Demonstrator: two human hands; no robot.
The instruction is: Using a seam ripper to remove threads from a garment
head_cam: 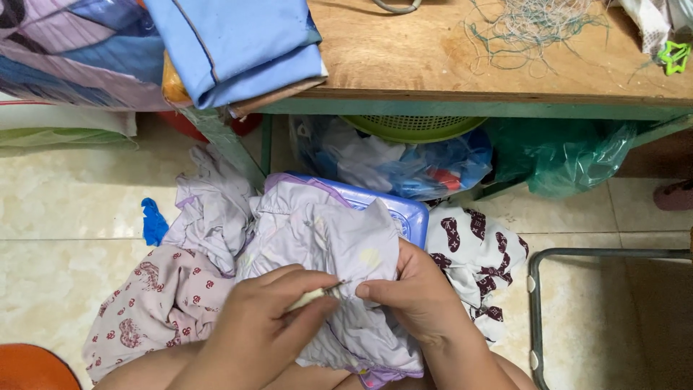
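A pale lilac garment [328, 238] lies bunched over my lap. My right hand [419, 296] pinches a fold of this fabric between thumb and fingers. My left hand [271, 325] holds a small pale-handled tool [314, 295] with a thin metal tip, and the tip touches the fabric right beside my right thumb. Both hands meet at the same spot on the cloth.
A blue plastic basket [408, 213] sits under the garment. Patterned clothes [159, 296] lie on the tiled floor at left and a white printed cloth [480, 249] at right. A wooden table edge [469, 97] runs above, with loose threads [527, 29]. A metal frame [538, 289] stands right.
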